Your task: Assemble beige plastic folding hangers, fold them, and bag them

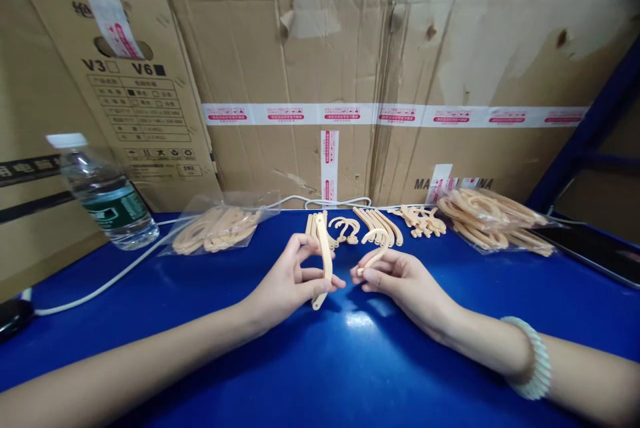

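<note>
My left hand (pixel 295 281) is closed round a long, straight beige plastic strip (pixel 325 261), held upright over the blue table (pixel 320 361). My right hand (pixel 395 278) pinches a beige hook-shaped plastic piece (pixel 374 256), its curved end pointing away from me. The two hands are close together, a few centimetres apart. Behind them lie loose beige pieces: straight strips (pixel 314 223), small hooks (pixel 345 228), curved strips (pixel 385 225) and a small heap (pixel 423 220).
A clear bag of beige pieces (pixel 217 228) lies at the back left, another bag (pixel 493 218) at the back right. A water bottle (pixel 105 191) stands at the left. A white cable (pixel 125 268) crosses the table. Cardboard boxes (pixel 320 68) wall the back. A dark tablet (pixel 597 248) lies far right.
</note>
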A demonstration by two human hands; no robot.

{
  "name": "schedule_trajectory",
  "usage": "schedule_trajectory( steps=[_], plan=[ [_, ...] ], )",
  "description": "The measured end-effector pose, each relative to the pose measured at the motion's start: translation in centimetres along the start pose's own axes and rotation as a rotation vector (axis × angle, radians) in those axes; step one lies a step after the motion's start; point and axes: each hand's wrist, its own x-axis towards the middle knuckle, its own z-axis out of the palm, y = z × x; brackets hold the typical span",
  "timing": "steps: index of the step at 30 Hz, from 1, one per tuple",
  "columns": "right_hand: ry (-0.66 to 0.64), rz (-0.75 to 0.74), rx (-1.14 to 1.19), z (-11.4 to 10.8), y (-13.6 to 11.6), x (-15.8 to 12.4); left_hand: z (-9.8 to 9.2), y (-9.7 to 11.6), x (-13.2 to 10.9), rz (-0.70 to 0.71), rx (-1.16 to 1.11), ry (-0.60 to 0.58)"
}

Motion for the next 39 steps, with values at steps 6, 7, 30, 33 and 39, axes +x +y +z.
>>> schedule_trajectory(
  steps=[6, 7, 30, 33, 39],
  plan=[
    [-0.021, -0.033, -0.070, -0.3, 0.1, 0.0, 0.0, -0.1, 0.1, -0.053, 0.026, -0.005],
    [-0.028, -0.028, -0.072, -0.3, 0.2, 0.0, 0.0, -0.2, 0.1, -0.020, 0.062, 0.017],
    [-0.286, 0.158, -0.115, 0.0, -1.0, 0.2, 0.8, -0.2, -1.6, 0.351, 0.487, 0.023],
    [-0.258, 0.136, -0.093, 0.2, -0.8, 0.1, 0.7, -0.5, -1.6, 0.472, 0.558, -0.012],
    [-0.187, 0.076, -0.060, 0.9, -0.2, 0.0, 0.8, -0.7, -1.5, 0.493, 0.574, 0.013]
  ],
)
